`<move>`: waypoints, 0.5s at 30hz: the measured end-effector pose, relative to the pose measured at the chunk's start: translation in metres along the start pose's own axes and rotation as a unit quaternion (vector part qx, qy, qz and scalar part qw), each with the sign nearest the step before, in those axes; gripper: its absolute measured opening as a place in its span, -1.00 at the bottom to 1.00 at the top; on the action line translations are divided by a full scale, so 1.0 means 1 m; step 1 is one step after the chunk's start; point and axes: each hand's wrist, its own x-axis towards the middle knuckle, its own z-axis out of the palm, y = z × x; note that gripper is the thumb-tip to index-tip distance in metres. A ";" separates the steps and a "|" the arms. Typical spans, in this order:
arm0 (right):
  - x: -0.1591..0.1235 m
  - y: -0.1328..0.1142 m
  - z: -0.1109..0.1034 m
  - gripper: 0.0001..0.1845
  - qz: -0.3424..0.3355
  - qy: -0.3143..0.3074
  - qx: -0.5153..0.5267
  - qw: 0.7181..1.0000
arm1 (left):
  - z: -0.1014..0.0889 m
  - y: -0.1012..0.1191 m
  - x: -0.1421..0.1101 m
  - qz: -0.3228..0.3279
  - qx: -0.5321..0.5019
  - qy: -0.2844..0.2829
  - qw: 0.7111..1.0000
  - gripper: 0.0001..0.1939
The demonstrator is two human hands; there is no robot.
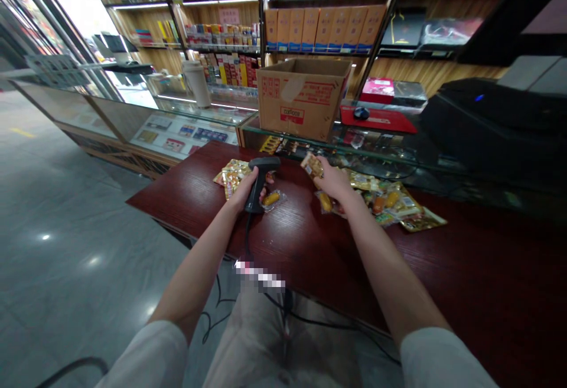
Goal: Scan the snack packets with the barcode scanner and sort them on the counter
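Lettering on the brown cardboard box (301,101) is printed in red, on a large panel along its upper edge and on a small label lower down, but none of it can be read at this size. The box stands open-topped on a glass display counter (186,117) behind the dark red wooden surface (465,276).

A black handheld barcode scanner (260,181) is gripped in the left hand (248,190), whose fingers are wrapped tightly round its handle; its head is turned toward the far side of the surface, and a black cable (246,240) hangs from the handle over the near edge. Just beside that hand a small clear packet with a yellow snack inside (272,199) lies on the wood. A small patterned yellow-brown snack packet (312,165) is pinched in the fingers of the right hand (334,182) and held a little above the surface, near the scanner's head.

A loose heap of gold and orange snack packets (392,204) is spread to the right of the right hand, and a smaller pile of gold foil packets (230,174) lies behind the left hand. Their printing is too small to be made out.

Wooden wall shelves (319,28) are filled with rows of orange cartons and coloured boxes, and are lit by strip lights. A white lidded tumbler (196,83) stands on the glass counter, and a black machine (491,122) sits at the right. Grey polished floor (57,222) is seen at the left.
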 end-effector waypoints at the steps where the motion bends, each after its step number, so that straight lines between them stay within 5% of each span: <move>1: -0.002 0.010 -0.005 -0.36 0.018 -0.004 -0.042 0.999 | 0.000 0.000 0.000 0.000 -0.003 0.015 1.000 -0.24; 4: -0.010 0.038 -0.011 -0.47 0.066 0.006 -0.108 0.992 | 0.000 0.000 0.001 0.009 -0.018 0.057 0.998 -0.29; 8: -0.017 0.046 -0.004 -0.41 -0.037 0.042 -0.100 0.993 | -0.005 0.000 0.003 0.027 -0.036 0.098 0.994 -0.35; 11: -0.018 0.036 0.006 -0.50 -0.071 -0.043 -0.105 0.991 | -0.010 0.000 0.004 0.045 -0.037 0.117 0.991 -0.32; 15: -0.021 0.029 0.005 -0.47 -0.003 -0.137 -0.127 0.982 | -0.014 0.001 0.005 0.047 -0.041 0.140 0.988 -0.28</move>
